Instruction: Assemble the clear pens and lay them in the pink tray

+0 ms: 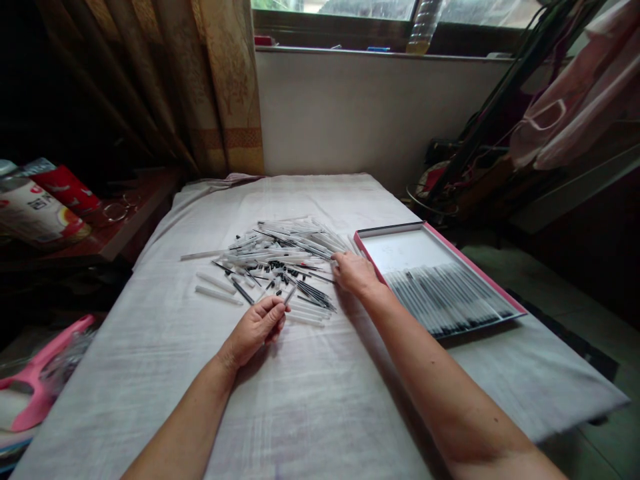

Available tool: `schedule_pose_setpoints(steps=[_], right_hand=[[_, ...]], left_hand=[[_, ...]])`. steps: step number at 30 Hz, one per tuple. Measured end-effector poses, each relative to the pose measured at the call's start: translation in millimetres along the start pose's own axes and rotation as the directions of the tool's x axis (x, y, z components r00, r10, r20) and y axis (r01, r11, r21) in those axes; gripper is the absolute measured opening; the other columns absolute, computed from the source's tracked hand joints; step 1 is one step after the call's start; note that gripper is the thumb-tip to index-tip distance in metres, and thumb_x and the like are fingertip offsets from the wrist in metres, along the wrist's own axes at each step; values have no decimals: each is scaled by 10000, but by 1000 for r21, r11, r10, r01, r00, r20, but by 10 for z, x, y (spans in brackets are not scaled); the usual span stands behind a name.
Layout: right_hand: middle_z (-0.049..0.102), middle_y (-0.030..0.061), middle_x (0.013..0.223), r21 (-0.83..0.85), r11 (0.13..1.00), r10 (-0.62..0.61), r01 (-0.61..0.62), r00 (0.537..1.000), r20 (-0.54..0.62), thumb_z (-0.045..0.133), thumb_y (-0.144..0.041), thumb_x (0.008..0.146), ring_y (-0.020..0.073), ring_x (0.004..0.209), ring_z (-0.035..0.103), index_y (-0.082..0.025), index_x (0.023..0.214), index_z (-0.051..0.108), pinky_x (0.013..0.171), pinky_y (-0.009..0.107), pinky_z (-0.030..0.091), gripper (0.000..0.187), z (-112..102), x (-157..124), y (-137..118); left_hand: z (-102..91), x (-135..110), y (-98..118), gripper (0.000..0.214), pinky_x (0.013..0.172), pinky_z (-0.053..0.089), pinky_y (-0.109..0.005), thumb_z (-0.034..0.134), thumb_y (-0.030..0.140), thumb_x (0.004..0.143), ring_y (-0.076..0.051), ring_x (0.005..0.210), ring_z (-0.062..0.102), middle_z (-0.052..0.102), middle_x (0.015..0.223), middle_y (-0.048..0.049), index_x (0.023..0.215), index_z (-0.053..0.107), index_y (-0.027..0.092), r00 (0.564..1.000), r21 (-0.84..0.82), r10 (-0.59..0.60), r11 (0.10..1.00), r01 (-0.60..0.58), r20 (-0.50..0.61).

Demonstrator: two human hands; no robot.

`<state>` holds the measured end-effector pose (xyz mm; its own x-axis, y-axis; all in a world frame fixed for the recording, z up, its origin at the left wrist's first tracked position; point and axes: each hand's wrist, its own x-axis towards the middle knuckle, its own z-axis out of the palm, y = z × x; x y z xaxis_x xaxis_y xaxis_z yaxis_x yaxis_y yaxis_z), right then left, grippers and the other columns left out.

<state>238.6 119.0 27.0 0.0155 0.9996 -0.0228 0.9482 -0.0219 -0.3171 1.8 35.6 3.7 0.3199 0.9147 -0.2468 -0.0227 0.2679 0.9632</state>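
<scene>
My left hand [257, 325] is closed near the front of the pile, with a thin pen barrel [290, 295] pinched between thumb and fingers, its pointed end facing up. At the pile's right side, my right hand [354, 272] reaches down with bent fingers among the pen parts; what its fingertips grip is hidden. Clear pen barrels [305, 233] lie heaped in the middle of the bed-like surface. Dark thin refills [315, 293] are bunched in front of them, and small black caps [280, 268] are scattered between.
Right of the pile stands a shallow box [395, 247] with a pink rim, holding a row of pens [450, 300]. A white cloth [300, 413] covers the surface. A side table [130, 227] with a jar [40, 210] is at left, a curtain [220, 87] behind.
</scene>
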Motion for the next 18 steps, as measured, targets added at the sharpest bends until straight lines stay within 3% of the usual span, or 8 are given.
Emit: schedule_pose_setpoints(steps=[2,3,4,6,8,10,13,18], right_hand=[[693,102,1045,195,981,21,-11,999,-48,534,-216,850,229,943,649,-200,1117,676,824,335,477,303,16,-70,73],[698,86,986,371,928,59,-31,996,-64,539,-247,844,204,855,655,-193,1095,674,753,312,490,290,33,-121,109],[697,68,914,574,817,112,-58,992,-59,558,-290,829,177,753,647,-185,1049,672,658,284,486,269,53,-181,139],[676,35,797,884,452,197,-116,980,27,639,-384,756,125,588,594,-182,924,650,490,223,408,263,93,-321,171],[674,25,759,969,169,194,-180,970,146,727,-419,657,91,525,559,-188,830,615,421,179,326,310,122,-463,154],[689,32,738,969,34,141,-245,961,238,785,-387,579,77,504,549,-185,790,606,402,158,290,342,133,-577,93],[709,39,731,962,-6,72,-273,959,273,805,-344,540,68,486,542,-171,815,640,390,149,261,364,143,-672,-41],[700,31,684,963,89,7,-253,967,253,772,-365,587,70,467,521,-155,816,673,386,165,252,326,201,-723,-213]], left_hand=[[2,3,-8,543,370,240,-154,678,657,696,-38,420,382,477,565,72,874,577,154,1000,11,8,1000,-8,16],[3,4,-13,536,371,236,-157,678,653,699,-39,420,379,475,565,72,877,580,156,1000,15,15,1000,-15,23],[3,5,-18,528,374,233,-159,678,648,702,-39,419,374,471,561,74,877,582,158,999,19,23,1000,-23,30],[3,6,-28,513,384,235,-165,681,636,706,-41,419,367,459,550,77,875,592,160,999,33,39,999,-40,38],[7,2,-35,503,400,247,-172,689,620,707,-43,424,368,450,541,79,884,615,156,998,58,43,997,-45,42],[16,-4,-39,504,418,267,-181,698,598,708,-47,432,375,455,543,74,923,652,144,999,93,35,995,-38,41],[37,-8,-35,525,445,297,-194,702,564,714,-55,455,396,495,578,53,1009,699,128,999,159,34,986,-40,41],[63,-6,-11,532,475,334,-200,692,536,722,-71,505,424,560,642,13,1050,729,120,996,253,64,964,-79,65]])
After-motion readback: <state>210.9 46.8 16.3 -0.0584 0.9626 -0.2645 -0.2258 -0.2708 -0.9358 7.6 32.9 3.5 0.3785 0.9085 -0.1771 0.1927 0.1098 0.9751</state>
